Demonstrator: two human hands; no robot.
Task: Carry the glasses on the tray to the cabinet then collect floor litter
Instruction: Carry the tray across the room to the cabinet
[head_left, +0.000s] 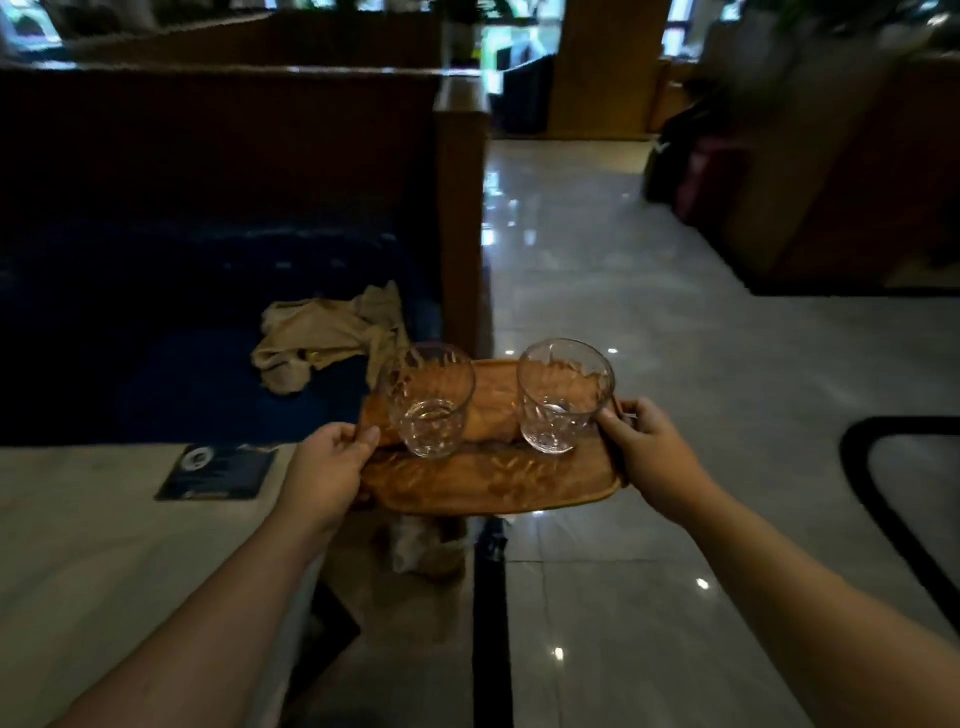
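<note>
A wooden tray is held in the air between my hands, just past the edge of a pale table. Two clear cut-glass tumblers stand upright on it: the left glass near my left hand, the right glass near my right hand. My left hand grips the tray's left end with the thumb on top. My right hand grips the right end the same way. Crumpled pale litter lies on the floor under the tray, partly hidden by it.
A dark blue booth seat with a crumpled beige cloth lies ahead on the left, ending in a wooden side panel. A dark card rests on the table. Glossy tiled floor stretches ahead right, wooden furniture beyond.
</note>
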